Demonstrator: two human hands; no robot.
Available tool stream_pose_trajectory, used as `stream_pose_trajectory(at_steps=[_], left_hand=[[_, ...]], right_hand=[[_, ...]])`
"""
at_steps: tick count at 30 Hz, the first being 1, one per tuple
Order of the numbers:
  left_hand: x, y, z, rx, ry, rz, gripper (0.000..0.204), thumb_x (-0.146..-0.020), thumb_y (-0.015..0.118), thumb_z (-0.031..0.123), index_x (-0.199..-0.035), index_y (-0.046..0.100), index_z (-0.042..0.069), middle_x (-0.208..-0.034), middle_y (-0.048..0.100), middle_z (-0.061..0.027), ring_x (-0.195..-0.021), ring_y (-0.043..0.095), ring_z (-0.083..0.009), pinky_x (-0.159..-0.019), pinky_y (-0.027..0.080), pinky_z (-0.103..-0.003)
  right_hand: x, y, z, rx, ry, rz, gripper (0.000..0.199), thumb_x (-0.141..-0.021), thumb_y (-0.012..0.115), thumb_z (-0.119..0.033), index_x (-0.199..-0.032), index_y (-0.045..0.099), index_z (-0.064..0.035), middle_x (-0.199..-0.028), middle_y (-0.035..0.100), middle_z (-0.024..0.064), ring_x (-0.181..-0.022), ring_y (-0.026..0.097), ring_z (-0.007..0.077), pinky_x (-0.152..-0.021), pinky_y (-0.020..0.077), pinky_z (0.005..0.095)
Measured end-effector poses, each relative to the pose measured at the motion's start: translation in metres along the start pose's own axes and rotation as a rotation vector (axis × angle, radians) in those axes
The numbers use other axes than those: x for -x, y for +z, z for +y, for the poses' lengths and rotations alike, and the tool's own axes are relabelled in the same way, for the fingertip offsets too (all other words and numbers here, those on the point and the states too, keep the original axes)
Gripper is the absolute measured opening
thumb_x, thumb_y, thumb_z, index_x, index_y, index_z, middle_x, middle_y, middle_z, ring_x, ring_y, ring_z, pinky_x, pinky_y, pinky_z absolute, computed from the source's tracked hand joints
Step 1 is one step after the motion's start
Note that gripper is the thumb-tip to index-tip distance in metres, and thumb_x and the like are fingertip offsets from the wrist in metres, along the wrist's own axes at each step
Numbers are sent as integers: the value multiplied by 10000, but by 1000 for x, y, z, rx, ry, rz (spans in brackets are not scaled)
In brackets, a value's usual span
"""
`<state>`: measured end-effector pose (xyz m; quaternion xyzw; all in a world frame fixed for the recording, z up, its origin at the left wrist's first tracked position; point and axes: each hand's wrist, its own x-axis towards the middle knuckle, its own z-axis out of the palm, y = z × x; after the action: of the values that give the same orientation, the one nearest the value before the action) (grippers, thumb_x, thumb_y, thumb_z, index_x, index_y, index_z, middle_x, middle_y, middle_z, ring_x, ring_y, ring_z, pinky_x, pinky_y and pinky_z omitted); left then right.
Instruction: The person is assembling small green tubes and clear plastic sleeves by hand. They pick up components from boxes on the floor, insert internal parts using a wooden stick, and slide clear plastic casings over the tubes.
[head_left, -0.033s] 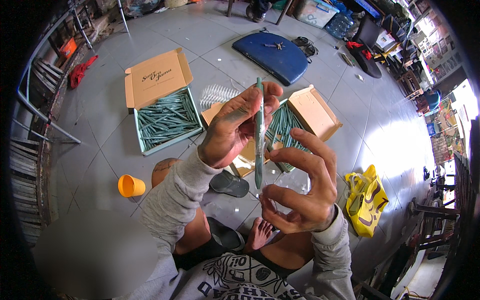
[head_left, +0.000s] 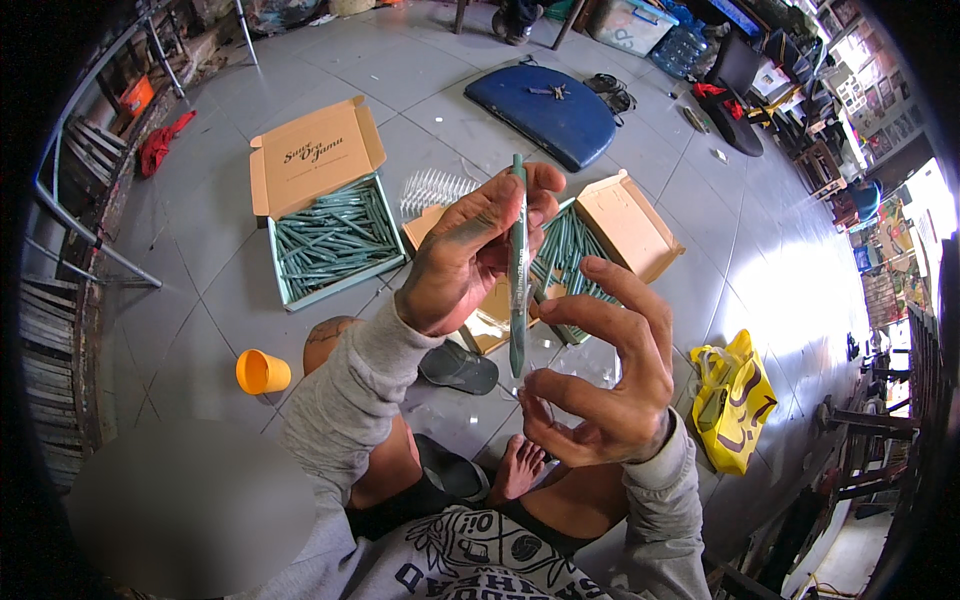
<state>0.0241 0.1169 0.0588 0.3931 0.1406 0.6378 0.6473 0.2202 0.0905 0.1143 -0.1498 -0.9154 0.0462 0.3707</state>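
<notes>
My left hand [head_left: 468, 245] holds a slim green pen [head_left: 518, 310] upright between thumb and fingers, its pale printing showing. Just right of the pen's lower end is my right hand [head_left: 610, 370]. Its thumb and one finger are pinched together low down, while the other fingers are raised and apart. A glint shows at the pinch, too small to name. Behind my hands, an open cardboard box [head_left: 283, 292] is full of similar green pens [head_left: 335, 235]. More green pens [head_left: 580, 245] lie in a second open box [head_left: 628, 220], partly hidden by my hands.
A clear spiky plastic strip [head_left: 435, 192] lies between the boxes. An orange cup [head_left: 263, 372] stands at left, a yellow bag [head_left: 735, 405] at right. Beyond lies a blue cushion-like board [head_left: 545, 115]. A dark slipper [head_left: 458, 369] and clear scraps lie on the tiled floor [head_left: 190, 240].
</notes>
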Motion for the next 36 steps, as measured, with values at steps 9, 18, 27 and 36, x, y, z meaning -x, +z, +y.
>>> stream_pose_trajectory(at_steps=[9, 18, 27, 36], left_hand=[[2, 2, 4, -46, 24, -16, 429, -1054, 511, 373, -1328, 503, 43, -955, 476, 21, -801, 453, -60, -724, 385, -229], [2, 4, 2, -137, -30, -39, 483, -1033, 521, 463, -1309, 530, 66, -958, 504, 41, -843, 497, -31, -736, 419, -195], [5, 3, 4, -114, -67, -72, 488, -1033, 552, 387, -1354, 488, 25, -1076, 543, -9, -958, 505, -80, -794, 430, -231], [4, -2, 1, -73, -69, -89, 487, -1034, 563, 356, -1373, 478, 18, -1170, 561, -36, -1047, 536, -103, -923, 445, -248]], right_hand=[[-4, -9, -3, -185, 204, 101, 339, -677, 789, -130, -999, 712, -54, -1182, 621, 198, -1137, 595, 384, -930, 488, 443], [-10, 6, 7, -310, 360, 84, 276, -740, 765, -55, -1009, 709, -34, -1197, 582, 179, -1079, 625, 301, -917, 504, 385], [-7, 4, 10, -365, 299, 103, 199, -744, 742, -15, -938, 715, -50, -1193, 592, 173, -1092, 606, 306, -908, 492, 390], [-6, 6, 11, -364, 208, 122, 177, -736, 753, -78, -907, 728, -39, -1180, 589, 190, -1103, 563, 285, -933, 431, 388]])
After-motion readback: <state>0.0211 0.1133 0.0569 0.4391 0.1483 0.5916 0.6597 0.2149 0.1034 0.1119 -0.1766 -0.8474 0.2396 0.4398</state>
